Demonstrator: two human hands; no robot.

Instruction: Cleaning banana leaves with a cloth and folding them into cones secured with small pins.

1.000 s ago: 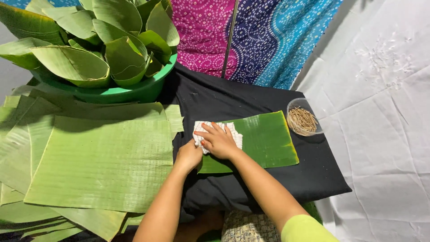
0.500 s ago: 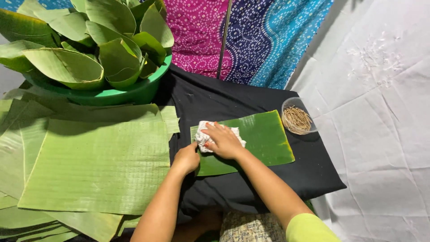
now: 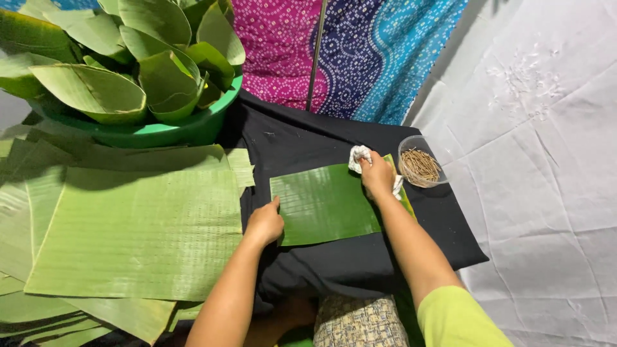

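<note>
A rectangular piece of green banana leaf (image 3: 328, 202) lies flat on a black cloth (image 3: 308, 138). My left hand (image 3: 263, 222) presses down on the leaf's near left corner. My right hand (image 3: 378, 175) is closed on a crumpled white cloth (image 3: 358, 156) at the leaf's far right end. The cloth touches the leaf surface. My right arm crosses over the leaf's right side and hides that edge.
A stack of large cut banana leaves (image 3: 135, 231) lies to the left. A green tub (image 3: 167, 132) filled with rolled leaves stands behind it. A small clear bowl of thin sticks (image 3: 419, 166) sits right of my right hand. White fabric (image 3: 546, 180) covers the right side.
My right hand has slid the white cloth across the leaf from its left end to its far right end. My left hand stays at the leaf's left corner.
</note>
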